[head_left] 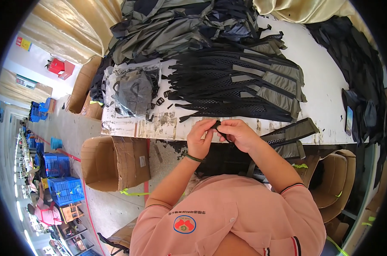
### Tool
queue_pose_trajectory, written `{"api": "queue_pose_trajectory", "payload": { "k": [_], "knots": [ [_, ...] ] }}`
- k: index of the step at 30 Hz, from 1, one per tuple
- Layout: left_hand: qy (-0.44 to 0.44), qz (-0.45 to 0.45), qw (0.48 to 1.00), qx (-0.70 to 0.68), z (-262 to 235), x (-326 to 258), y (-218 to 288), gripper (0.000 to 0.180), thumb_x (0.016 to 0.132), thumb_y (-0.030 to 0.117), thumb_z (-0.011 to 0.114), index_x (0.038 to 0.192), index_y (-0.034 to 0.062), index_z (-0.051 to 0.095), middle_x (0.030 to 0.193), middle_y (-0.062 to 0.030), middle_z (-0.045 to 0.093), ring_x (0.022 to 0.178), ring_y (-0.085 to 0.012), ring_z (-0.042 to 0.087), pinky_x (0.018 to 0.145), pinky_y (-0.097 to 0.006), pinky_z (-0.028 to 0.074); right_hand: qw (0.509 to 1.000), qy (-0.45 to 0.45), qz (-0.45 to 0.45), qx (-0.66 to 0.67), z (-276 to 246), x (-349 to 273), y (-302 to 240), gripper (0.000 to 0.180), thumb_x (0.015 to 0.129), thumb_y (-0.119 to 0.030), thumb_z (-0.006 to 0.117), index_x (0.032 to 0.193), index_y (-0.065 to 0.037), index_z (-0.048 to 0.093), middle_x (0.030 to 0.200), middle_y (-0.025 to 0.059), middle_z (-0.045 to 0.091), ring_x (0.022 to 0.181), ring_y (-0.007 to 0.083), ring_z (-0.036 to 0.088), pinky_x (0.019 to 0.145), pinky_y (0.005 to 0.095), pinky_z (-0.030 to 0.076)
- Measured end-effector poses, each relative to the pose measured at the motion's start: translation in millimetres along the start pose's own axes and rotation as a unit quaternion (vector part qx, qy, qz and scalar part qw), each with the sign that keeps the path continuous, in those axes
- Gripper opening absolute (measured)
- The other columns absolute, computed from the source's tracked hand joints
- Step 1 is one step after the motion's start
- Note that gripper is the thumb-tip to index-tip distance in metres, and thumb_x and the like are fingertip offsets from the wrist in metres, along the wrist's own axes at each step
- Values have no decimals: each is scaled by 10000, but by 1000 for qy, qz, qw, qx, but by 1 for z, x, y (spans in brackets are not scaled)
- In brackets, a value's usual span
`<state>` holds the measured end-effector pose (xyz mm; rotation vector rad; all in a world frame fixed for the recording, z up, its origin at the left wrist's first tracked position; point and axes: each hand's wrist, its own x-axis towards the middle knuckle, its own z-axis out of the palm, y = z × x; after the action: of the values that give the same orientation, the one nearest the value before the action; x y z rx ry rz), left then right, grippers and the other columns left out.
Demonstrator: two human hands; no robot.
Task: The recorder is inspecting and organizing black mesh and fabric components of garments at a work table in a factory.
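Note:
My left hand (200, 137) and my right hand (238, 134) meet at the near edge of the white table, thumbs and fingers pinched on a small black strap end (217, 125). The fingers partly hide it, and whether a buckle is on it I cannot tell. Beside my right hand, a grey and black mesh shoulder strap (294, 131) hangs over the table edge. Just beyond my hands lies a row of similar shoulder straps (244, 81), their black ends pointing left. Several loose black buckles (160, 101) lie left of that row.
A clear plastic bag (136, 91) of black parts sits at the table's left. Dark fabric (172, 30) is heaped at the back, with more (351, 55) at the right. Cardboard boxes (131, 164) (336, 179) stand below the table on both sides. A phone (349, 120) lies at the right edge.

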<state>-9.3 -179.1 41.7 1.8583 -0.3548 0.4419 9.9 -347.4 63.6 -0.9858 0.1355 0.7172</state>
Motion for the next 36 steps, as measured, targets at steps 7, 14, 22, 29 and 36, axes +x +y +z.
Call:
{"api": "queue_pose_trajectory", "payload": {
  "k": [7,14,22,29,36],
  "knots": [
    [1,67,997,44,-5,4,12,329,744,-111,620,1037,34,658,987,-117,639,865,-256,628,735,-301,507,987,-29,-71,-139,0,-4,-6,132,850,-94,614,785,17,645,717,59,625,646,122,570,646,242,455],
    [25,74,996,52,-1,7,18,316,735,-106,635,1019,30,663,977,-112,643,855,-253,627,737,-295,505,979,1,-164,-120,5,-8,-6,80,820,-27,650,865,37,635,731,53,625,633,106,575,576,231,470],
    [1,-62,995,-74,1,6,17,250,804,-35,605,1039,43,638,958,-79,628,882,-190,603,718,-300,500,906,28,-246,-342,8,-17,-24,122,787,11,662,891,-22,607,772,48,634,665,116,590,719,311,515],
    [-65,-382,728,-565,5,13,8,58,926,123,539,934,70,559,858,-46,614,696,-130,581,636,-249,467,714,64,-459,-525,6,-16,-18,131,738,8,641,839,-62,594,847,74,589,741,259,550,822,369,423],
    [-17,-333,851,-406,15,15,11,62,905,75,577,910,44,524,836,-42,621,658,-102,602,617,-255,520,836,56,-401,-370,13,-21,-11,154,771,71,578,866,-47,553,854,68,553,719,171,534,673,267,427]
  ]
}}
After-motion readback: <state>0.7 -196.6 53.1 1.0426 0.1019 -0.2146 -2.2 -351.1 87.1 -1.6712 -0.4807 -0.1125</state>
